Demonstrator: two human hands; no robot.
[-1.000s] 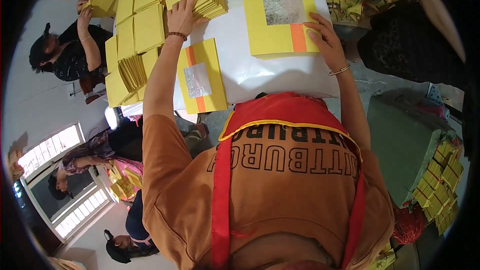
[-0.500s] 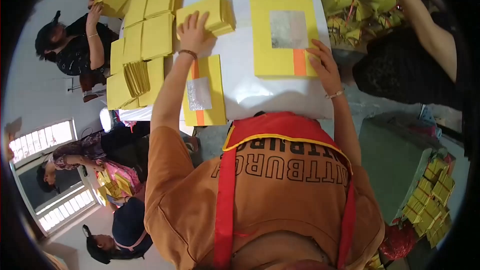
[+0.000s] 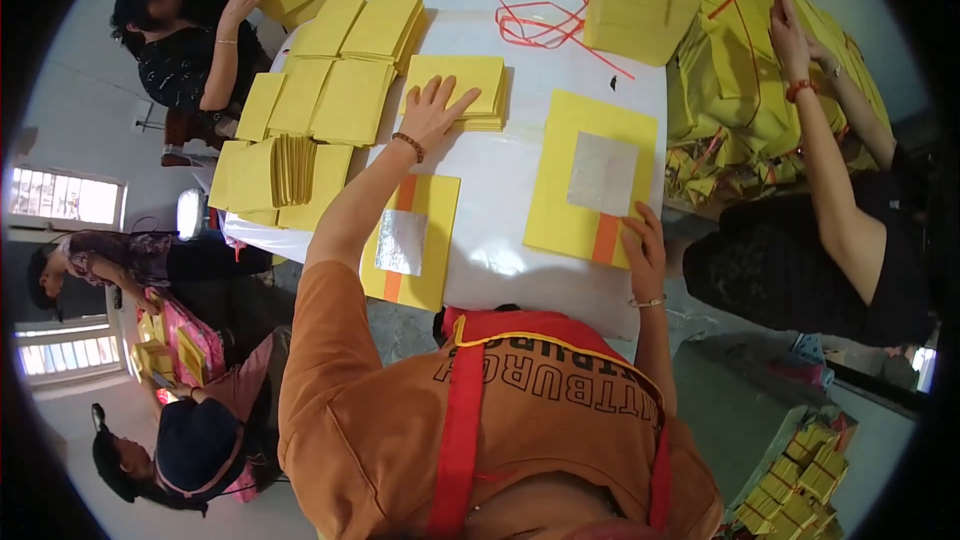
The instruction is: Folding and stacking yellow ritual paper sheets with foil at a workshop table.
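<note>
1. The left hand [image 3: 437, 122] is spread wide, fingers fanned across a small yellow stack [image 3: 482, 76] directly under its fingertips. The right hand [image 3: 645, 240] rests at the near right corner of a broad yellow stack [image 3: 588, 178] — whether it pinches the edge, I cannot tell.
2. To steady the small stack well, the left fingers should press evenly, away from the edge, so layers don't skid; the right should touch its corner lightly, keeping the sheets aligned.
3. Left of the left hand stand rows of folded yellow packets [image 3: 350, 100]; best keep the wrist clear of them.
4. Against a second ago, the small stack looks squarer — it was fanned out then. Beyond the right hand, red ribbon [image 3: 525, 39] and a tall yellow block [image 3: 640, 0] have come into view.
</note>
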